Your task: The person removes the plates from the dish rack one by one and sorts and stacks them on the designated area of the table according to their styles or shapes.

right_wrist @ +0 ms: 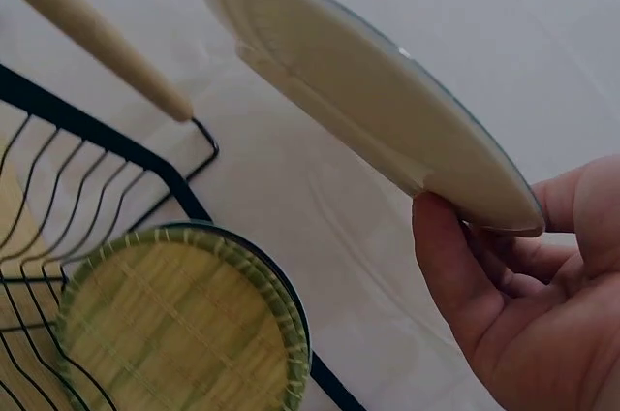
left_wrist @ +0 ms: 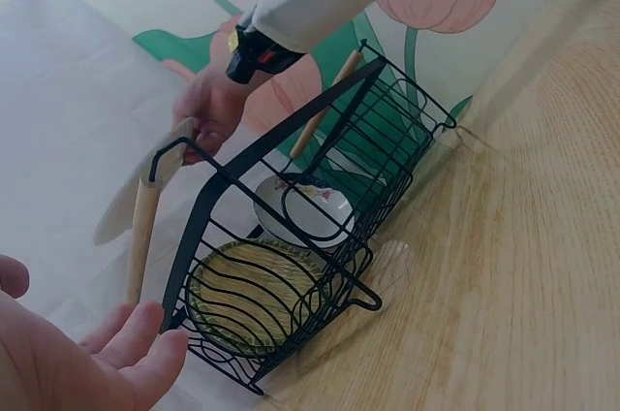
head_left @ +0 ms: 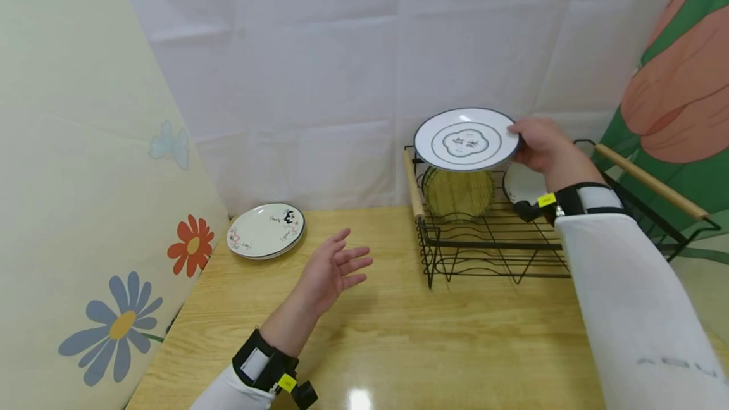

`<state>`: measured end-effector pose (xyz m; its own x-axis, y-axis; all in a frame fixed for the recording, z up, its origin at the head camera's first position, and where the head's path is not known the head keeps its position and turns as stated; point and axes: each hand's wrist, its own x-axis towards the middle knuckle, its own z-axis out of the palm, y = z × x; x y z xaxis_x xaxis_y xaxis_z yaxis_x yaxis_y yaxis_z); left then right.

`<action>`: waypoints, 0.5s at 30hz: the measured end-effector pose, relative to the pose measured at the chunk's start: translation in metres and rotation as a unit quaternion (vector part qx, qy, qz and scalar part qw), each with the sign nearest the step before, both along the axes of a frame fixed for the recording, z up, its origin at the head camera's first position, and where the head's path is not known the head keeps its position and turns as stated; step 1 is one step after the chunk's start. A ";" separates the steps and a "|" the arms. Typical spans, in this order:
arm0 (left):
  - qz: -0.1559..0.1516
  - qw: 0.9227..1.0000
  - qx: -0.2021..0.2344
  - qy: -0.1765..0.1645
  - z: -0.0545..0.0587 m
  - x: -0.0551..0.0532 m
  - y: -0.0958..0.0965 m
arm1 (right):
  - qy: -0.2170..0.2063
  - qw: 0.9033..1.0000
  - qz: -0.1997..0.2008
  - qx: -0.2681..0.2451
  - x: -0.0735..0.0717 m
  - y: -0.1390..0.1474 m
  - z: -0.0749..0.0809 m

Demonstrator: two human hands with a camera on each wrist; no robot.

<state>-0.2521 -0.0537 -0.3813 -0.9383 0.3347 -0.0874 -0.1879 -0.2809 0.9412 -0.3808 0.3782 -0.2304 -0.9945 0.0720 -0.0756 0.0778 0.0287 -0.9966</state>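
In the head view my right hand point(head_left: 543, 147) pinches the right rim of a white plate point(head_left: 467, 138) with a dark blue edge and dark characters at its centre. The plate is held in the air, tilted, over the back left of a black wire dish rack point(head_left: 490, 245). From the right wrist view, the plate's underside point(right_wrist: 358, 101) shows, with the thumb and fingers on either side of its rim. My left hand point(head_left: 333, 267) hovers over the table left of the rack, fingers spread, holding nothing.
A round woven yellow-green mat point(head_left: 458, 193) and a white flowered dish point(left_wrist: 305, 207) stand in the rack. Wooden handles point(head_left: 414, 183) top its sides. A short stack of white plates point(head_left: 266, 231) lies at the back left of the wooden table point(head_left: 398, 340), near the wall.
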 end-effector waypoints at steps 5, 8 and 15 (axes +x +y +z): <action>0.001 1.000 0.004 -0.001 0.002 0.000 -0.001 | -0.006 0.999 -0.009 -0.045 0.012 -0.010 -0.004; -0.001 1.000 0.006 -0.002 0.002 0.001 -0.002 | -0.002 0.998 -0.004 -0.066 0.021 -0.015 -0.008; 0.001 1.000 0.006 -0.004 0.003 0.002 -0.004 | 0.022 0.990 0.021 -0.139 0.046 -0.030 -0.015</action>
